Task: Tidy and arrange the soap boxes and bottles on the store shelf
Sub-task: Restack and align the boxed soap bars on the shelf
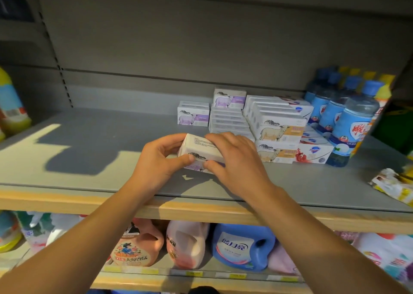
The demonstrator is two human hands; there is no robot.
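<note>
We hold one soap box (pixel 201 151) between both hands at the middle of the grey shelf (pixel 107 150), a little back from its front edge: the left hand (pixel 159 157) curls round the box's left end, fingers behind and thumb pressed on the front face, and the right hand (pixel 234 159) lies over the top right, fingers spread across the top and thumb pinching the front lower edge, so that the two thumbs nearly meet. The box is a white carton, tilted with its near edge raised; small print runs along its top, a dark emblem sits on the front, and a purple band shows under our thumbs. Whether its underside touches the shelf we cannot tell. Just behind it lies a row of like boxes (pixel 229 122) set flat, and behind those stand two more with a purple sheep on the front, one single box (pixel 193 116) on the left and a higher one (pixel 229 98) on the right. To the right is a stack of sheep boxes (pixel 277 129) with orange bands, then white boxes (pixel 314 151) with a red and blue mark, touching the stack. Farther right stand blue bottles (pixel 350 124) in rows, with yellow-capped ones behind. A crumpled packet (pixel 393 184) lies at the shelf's right edge, well apart from us. Below, the lower shelf holds a pink jug (pixel 136 245) and a blue jug (pixel 242 246)
</note>
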